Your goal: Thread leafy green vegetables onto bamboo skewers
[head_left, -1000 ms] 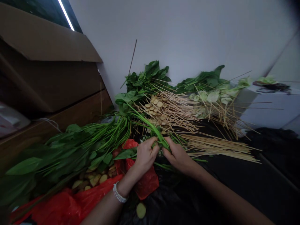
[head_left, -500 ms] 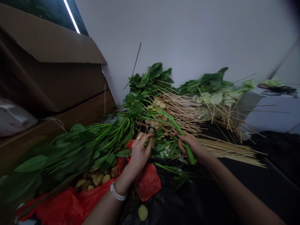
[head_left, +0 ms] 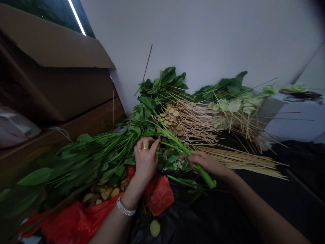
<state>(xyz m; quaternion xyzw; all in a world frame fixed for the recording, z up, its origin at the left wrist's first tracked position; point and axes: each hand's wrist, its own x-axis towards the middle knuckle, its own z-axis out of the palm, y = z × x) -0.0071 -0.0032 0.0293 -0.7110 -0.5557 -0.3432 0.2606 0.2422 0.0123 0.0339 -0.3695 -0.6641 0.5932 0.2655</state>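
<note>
My right hand (head_left: 205,162) is wrapped round a thick green leafy vegetable stalk (head_left: 175,138), whose cut end sticks out below the palm and whose leafy top points up and left. With thumb and fingers pinched together, my left hand (head_left: 146,156) is at the stalk's upper left, over the leaves; what lies between its fingertips is too small to make out. Beneath the hands lie chopped greens (head_left: 180,165) and loose leaves. Beside my left hand is a heap of long-stemmed leafy greens (head_left: 101,152). Sliced potatoes on skewers (head_left: 171,113) lie just beyond.
Bare bamboo skewers (head_left: 248,162) lie at the right, and skewered pale leaves (head_left: 233,105) at the back right. A red plastic bag (head_left: 76,220) with potato slices (head_left: 106,193) sits front left. One potato slice (head_left: 154,228) lies on black plastic (head_left: 193,217). A cardboard box (head_left: 63,88) stands left.
My left hand has moved a little left and up. My right hand has shifted slightly left with the stalk, whose cut end now sits lower and further right.
</note>
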